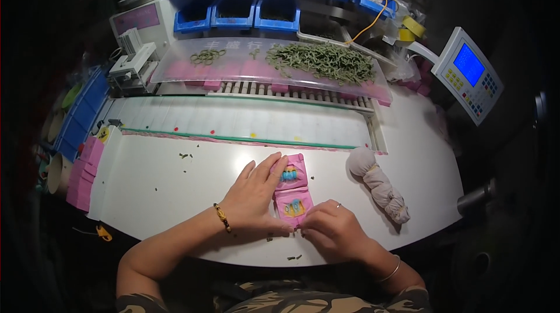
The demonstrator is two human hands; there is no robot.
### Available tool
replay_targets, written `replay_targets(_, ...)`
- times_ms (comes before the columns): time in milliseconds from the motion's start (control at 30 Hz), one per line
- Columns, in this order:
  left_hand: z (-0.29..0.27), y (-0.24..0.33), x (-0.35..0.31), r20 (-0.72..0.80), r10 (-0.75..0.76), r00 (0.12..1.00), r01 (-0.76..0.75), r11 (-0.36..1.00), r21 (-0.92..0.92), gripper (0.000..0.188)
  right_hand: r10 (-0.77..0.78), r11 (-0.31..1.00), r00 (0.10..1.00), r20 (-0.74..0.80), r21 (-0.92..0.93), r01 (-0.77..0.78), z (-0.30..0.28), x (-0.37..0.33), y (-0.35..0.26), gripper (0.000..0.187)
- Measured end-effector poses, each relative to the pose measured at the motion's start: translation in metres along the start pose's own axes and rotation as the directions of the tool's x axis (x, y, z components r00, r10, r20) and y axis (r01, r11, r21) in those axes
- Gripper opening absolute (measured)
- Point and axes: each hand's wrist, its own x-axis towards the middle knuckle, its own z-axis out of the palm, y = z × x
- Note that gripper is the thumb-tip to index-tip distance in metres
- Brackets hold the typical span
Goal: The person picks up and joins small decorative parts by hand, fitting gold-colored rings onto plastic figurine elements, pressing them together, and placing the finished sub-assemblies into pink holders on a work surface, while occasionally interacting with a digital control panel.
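Observation:
Two joined pink square packets (295, 197) with blue and yellow pictures lie on the white table in front of me. My left hand (251, 196) lies stretched along their left side, fingers apart, its fingertips at the top packet and its thumb near the bottom edge. At the lower right corner, my right hand (335, 228) has its fingers curled and pinched together, touching or very near the packet's edge. Whatever is between those fingertips is hidden. Small dark green bits (294, 257) lie close to both hands.
A knotted pale cloth bundle (382, 187) lies to the right. Beyond a white conveyor (245, 117), a clear sheet (233, 68) carries a heap of green twisted pieces (321, 61). Blue bins (280, 12) stand behind; a keypad display (468, 74) is at right, pink blocks (86, 167) at left.

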Motion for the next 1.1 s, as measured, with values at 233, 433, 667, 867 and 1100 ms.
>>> replay_targets(233, -0.004, 0.006, 0.003, 0.041, -0.080, 0.996, 0.083, 0.993, -0.087, 0.128, 0.191, 0.944, 0.949, -0.252, -0.217, -0.248, -0.067, 0.002, 0.015, 0.066)
replay_targets(433, -0.004, 0.005, 0.002, 0.027, -0.081, 0.996, 0.084, 0.991, -0.104, 0.129, 0.395, 0.838, 0.914, -0.093, -0.371, -0.400, -0.077, -0.011, 0.051, 0.076)
replay_targets(667, 0.002, 0.005, 0.002, 0.028, -0.100, 0.995, 0.103, 0.986, -0.128, 0.128, -0.092, 0.765, 0.937, -0.338, -0.627, -0.151, -0.072, 0.012, -0.011, 0.063)
replay_targets(867, 0.000, 0.002, 0.005, -0.044, -0.049, 0.998, 0.043, 0.991, -0.124, 0.125, -0.189, 0.728, 0.974, 0.129, -0.647, 0.227, -0.017, 0.010, -0.019, 0.048)
replay_targets(1100, 0.004, -0.001, 0.004, -0.012, -0.083, 0.996, 0.080, 0.984, -0.162, 0.132, -0.182, 0.765, 0.983, -0.036, -0.633, 0.119, -0.056, 0.042, -0.029, 0.047)
